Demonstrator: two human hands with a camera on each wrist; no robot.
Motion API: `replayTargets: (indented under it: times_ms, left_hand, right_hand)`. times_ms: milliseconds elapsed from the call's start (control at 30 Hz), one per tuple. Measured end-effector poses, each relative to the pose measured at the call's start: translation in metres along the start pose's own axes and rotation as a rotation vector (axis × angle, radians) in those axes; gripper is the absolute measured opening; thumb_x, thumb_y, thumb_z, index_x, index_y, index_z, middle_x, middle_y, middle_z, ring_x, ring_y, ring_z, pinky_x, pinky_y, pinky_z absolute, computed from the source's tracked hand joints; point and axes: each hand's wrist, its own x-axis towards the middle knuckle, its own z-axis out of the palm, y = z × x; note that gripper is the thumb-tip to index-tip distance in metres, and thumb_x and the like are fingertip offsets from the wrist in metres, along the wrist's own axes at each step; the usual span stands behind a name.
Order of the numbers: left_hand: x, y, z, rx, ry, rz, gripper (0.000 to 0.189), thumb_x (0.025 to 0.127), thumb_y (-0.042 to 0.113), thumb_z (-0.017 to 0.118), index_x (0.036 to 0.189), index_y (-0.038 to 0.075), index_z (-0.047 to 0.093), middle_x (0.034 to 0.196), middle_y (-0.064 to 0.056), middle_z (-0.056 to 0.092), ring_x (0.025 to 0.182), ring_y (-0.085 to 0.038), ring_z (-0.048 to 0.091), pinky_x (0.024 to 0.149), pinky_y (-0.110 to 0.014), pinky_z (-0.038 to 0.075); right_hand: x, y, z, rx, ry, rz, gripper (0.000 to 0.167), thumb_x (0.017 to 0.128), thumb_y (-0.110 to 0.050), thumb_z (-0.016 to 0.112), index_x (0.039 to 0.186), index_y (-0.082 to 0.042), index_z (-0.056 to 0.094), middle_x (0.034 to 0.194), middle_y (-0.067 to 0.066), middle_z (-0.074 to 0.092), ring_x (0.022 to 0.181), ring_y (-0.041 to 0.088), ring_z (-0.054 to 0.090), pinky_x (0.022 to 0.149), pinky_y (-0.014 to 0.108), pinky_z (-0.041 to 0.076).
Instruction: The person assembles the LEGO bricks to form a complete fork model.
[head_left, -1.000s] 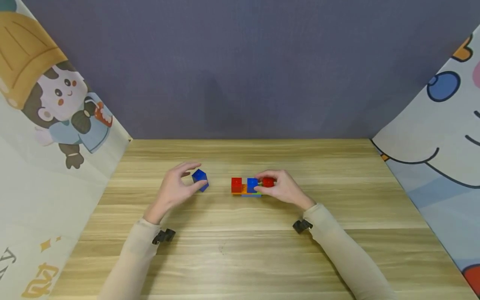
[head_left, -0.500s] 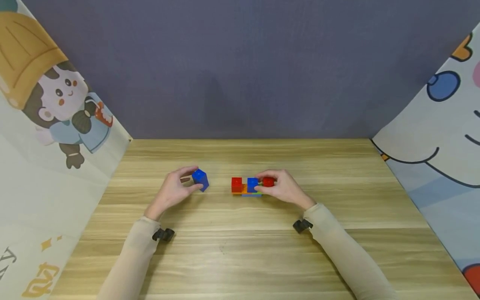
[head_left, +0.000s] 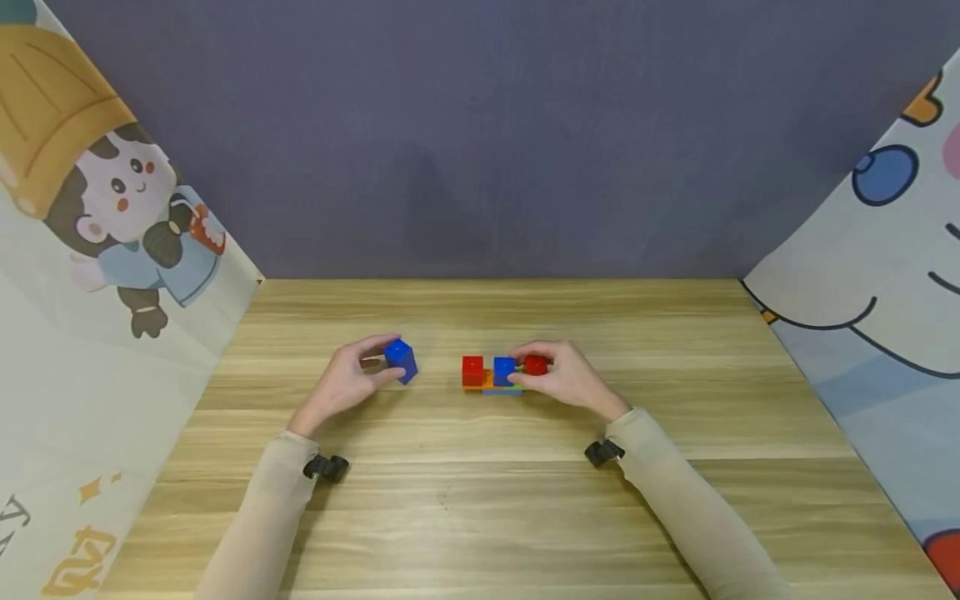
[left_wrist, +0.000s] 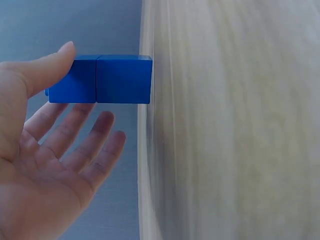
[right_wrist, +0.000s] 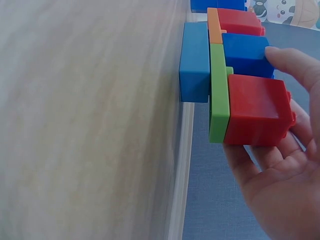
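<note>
My left hand (head_left: 352,379) had drawn in around the blue two-brick stack (head_left: 401,362). A second before, my forefinger had been held off beyond the stack's far edge, with my thumb reaching across its near side; now thumb and forefinger pinched it between them. By half a second ago that pinch had already formed, and it looked nearly the same now. The stack stood upright in about the same spot on the wooden tabletop (head_left: 450,500), left of the other bricks and apart from them. I could not tell whether its base touched the wood. My other left fingers spread away from it.

My right hand (head_left: 562,373) had barely changed through all three moments. I gripped the brick assembly (right_wrist: 240,60) by its middle blue brick (head_left: 504,370), thumb on the near side and forefinger on the far side. The left-end red brick (head_left: 472,370) sat on the orange plate (right_wrist: 214,25), and the right-end red brick (right_wrist: 257,110), partly framed by my fingers, sat on the green plate (right_wrist: 219,95). A lighter blue brick (right_wrist: 195,60) was beneath the plates. The assembly had kept its place.
</note>
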Motion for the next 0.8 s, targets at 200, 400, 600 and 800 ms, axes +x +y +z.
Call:
replayTargets:
  times_ms: [200,400,600,800]
  left_hand:
    - [0.0006,0.0040,0.0011,-0.004,0.007,-0.009,0.061,0.094,0.013,0.082,0.148,-0.002,0.058,0.144,-0.024,0.066,0.130,-0.043,0.066,0.110,-0.055,0.055]
    - [-0.0009,0.0054,0.0015,0.005,-0.004,-0.041,0.061,0.095,0.021,0.083,0.147,0.001,0.059,0.141,-0.021,0.067,0.125,-0.042,0.068,0.107,-0.056,0.057]
    - [-0.0011,0.0075,0.0036,-0.006,-0.008,-0.072,0.058,0.091,0.024,0.087,0.140,0.005,0.063,0.134,-0.020,0.071,0.120,-0.039,0.070,0.104,-0.054,0.059]
    - [-0.0011,0.0106,0.0078,-0.012,-0.013,-0.080,0.054,0.088,0.021,0.090,0.133,0.005,0.065,0.127,-0.020,0.073,0.115,-0.037,0.073,0.099,-0.050,0.062]
  right_hand:
    - [-0.0010,-0.0002,0.0005,-0.003,0.002,0.004,0.039,0.089,-0.029,0.088,0.125,-0.016,0.079,0.126,0.007,0.079,0.083,0.019,0.058,0.059,0.022,0.040]
    - [-0.0011,-0.0005,-0.0002,0.000,0.000,0.004,0.039,0.089,-0.030,0.089,0.125,-0.016,0.079,0.125,0.008,0.079,0.077,0.016,0.054,0.057,0.023,0.038]
    - [-0.0007,-0.0008,-0.0005,-0.003,0.007,0.001,0.039,0.089,-0.030,0.089,0.124,-0.016,0.080,0.123,0.007,0.080,0.071,0.016,0.050,0.055,0.023,0.034]
    - [-0.0009,0.0007,-0.0002,-0.001,0.014,0.001,0.038,0.089,-0.030,0.089,0.123,-0.016,0.080,0.122,0.007,0.080,0.064,0.013,0.046,0.054,0.023,0.033]
